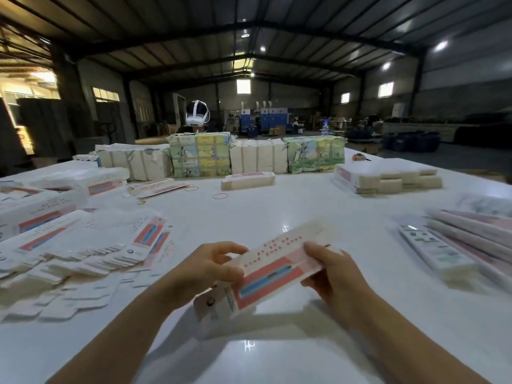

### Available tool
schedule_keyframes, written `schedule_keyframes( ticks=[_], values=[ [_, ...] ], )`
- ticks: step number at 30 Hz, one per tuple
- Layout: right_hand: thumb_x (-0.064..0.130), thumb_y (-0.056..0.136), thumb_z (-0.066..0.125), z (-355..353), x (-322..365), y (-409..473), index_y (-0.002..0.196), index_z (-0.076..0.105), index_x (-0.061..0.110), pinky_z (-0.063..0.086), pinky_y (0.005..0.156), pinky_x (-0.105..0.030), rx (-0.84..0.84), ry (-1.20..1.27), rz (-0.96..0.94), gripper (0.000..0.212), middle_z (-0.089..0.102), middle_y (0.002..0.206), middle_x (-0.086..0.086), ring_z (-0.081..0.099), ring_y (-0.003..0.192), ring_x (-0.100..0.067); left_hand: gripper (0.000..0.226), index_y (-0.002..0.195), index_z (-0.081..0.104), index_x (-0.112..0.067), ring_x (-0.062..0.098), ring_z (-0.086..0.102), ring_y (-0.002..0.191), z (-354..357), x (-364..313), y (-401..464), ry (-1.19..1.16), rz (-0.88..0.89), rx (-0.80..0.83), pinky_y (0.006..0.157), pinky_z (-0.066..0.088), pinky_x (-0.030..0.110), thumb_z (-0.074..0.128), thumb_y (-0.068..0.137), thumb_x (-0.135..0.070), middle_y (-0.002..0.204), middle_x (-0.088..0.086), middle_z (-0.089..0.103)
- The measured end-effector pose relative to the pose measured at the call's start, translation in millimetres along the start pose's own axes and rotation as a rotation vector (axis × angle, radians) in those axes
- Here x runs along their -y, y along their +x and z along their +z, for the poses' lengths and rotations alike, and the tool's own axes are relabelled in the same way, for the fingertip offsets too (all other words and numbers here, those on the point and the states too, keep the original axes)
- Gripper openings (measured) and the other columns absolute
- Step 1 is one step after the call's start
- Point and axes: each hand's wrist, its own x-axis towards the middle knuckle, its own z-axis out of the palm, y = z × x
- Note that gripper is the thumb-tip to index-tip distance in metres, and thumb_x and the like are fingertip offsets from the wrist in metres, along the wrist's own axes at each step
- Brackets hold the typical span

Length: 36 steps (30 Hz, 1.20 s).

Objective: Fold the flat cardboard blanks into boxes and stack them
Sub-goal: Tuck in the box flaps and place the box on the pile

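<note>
cardboard blank (266, 275) is held above the near middle of the white table (277, 206) | left hand (205, 270) is curled on its left end | right hand (335, 278) is gripped on its right edge | loose blanks (83, 253) are piled left | folded boxes (471, 245) are stacked right

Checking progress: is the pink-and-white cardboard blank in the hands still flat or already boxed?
Part-folded: pink-and-white cardboard blank shows bent panels, end flap loose, gripped by left hand and right hand.
</note>
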Motion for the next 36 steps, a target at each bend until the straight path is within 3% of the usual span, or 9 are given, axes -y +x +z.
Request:
schedule_keyframes(
  ticks=[4,7,10,15,18,24,27,31,36],
  values=[
    [0.01,0.091,0.057,5.3,-7.5,-6.2,0.093,0.063,0.0,0.054,0.053,-0.029,-0.027,-0.232,-0.159,0.011,0.072,0.075,-0.014,0.071,0.068,-0.028,0.097,0.146,0.023,-0.034,0.009,0.043,0.117,35.5,-2.9,-0.5,0.751,0.117,-0.193,0.1,0.044,0.036,0.059,0.065,-0.073,0.14,-0.01,0.036],
    [0.013,0.09,0.058,14.2,-8.7,-11.5,0.094,0.067,0.002,0.056,0.061,-0.034,0.027,-0.273,-0.227,0.014,0.071,0.082,-0.016,0.071,0.075,-0.031,0.117,0.147,0.001,-0.031,0.016,0.027,0.131,65.5,-10.8,9.2,0.936,0.255,-0.309,0.114,0.021,0.046,0.041,0.055,-0.09,0.148,-0.011,0.021],
    [0.026,0.094,0.051,15.1,-0.3,-13.2,0.099,0.067,0.003,0.056,0.063,-0.034,0.057,-0.095,-0.152,0.028,0.071,0.09,-0.02,0.07,0.08,-0.032,0.095,0.142,0.022,-0.027,0.009,0.042,0.106,71.4,-8.2,18.1,0.848,0.407,-0.517,0.095,0.043,0.029,0.054,0.068,-0.077,0.125,-0.008,0.041],
    [0.027,0.084,0.056,4.9,12.5,-13.5,0.111,0.064,0.004,0.058,0.062,-0.039,0.191,0.175,0.044,0.037,0.068,0.105,-0.023,0.069,0.091,-0.038,0.084,0.133,0.032,-0.033,0.009,0.048,0.095,62.1,0.8,14.2,0.597,0.59,-0.526,0.071,0.048,0.017,0.062,0.062,-0.067,0.105,-0.02,0.036],
    [0.016,0.075,0.069,5.3,13.9,-13.8,0.108,0.067,0.0,0.059,0.063,-0.038,0.345,0.202,0.053,0.037,0.067,0.104,-0.026,0.069,0.09,-0.037,0.084,0.131,0.036,-0.025,0.013,0.053,0.092,57.3,0.0,10.8,0.583,0.717,-0.556,0.071,0.052,0.022,0.064,0.063,-0.065,0.109,-0.014,0.043],
    [0.004,0.071,0.058,-1.6,20.8,-16.1,0.118,0.057,0.002,0.058,0.068,-0.042,0.45,0.032,0.065,0.047,0.068,0.105,-0.021,0.067,0.095,-0.037,0.086,0.129,0.036,-0.021,0.011,0.05,0.09,57.6,-3.0,2.5,0.76,0.793,-0.563,0.075,0.053,0.03,0.067,0.061,-0.062,0.112,0.001,0.054],
    [0.003,0.069,0.054,0.4,19.8,-18.4,0.119,0.055,0.0,0.06,0.069,-0.043,0.432,0.056,0.096,0.049,0.067,0.103,-0.022,0.068,0.092,-0.035,0.086,0.13,0.04,-0.017,0.014,0.051,0.09,57.5,-5.9,-1.4,0.732,0.798,-0.551,0.075,0.054,0.032,0.068,0.061,-0.061,0.112,0.002,0.054],
    [-0.013,0.08,0.049,2.8,20.3,-22.4,0.093,0.068,0.0,0.056,0.054,-0.03,0.32,-0.006,-0.015,0.027,0.069,0.083,-0.019,0.067,0.069,-0.027,0.088,0.131,0.039,-0.018,0.011,0.046,0.09,57.1,-12.3,-8.7,0.697,0.768,-0.507,0.076,0.052,0.03,0.059,0.063,-0.071,0.115,-0.001,0.051],
    [-0.016,0.081,0.05,6.2,15.0,-24.3,0.088,0.069,0.001,0.049,0.054,-0.032,0.214,-0.211,-0.149,0.027,0.064,0.082,-0.021,0.059,0.073,-0.034,0.079,0.119,0.055,-0.008,0.021,0.057,0.08,53.7,-25.8,-13.6,0.959,0.799,-0.581,0.074,0.049,0.036,0.061,0.066,-0.066,0.108,0.005,0.061]
  ],
)
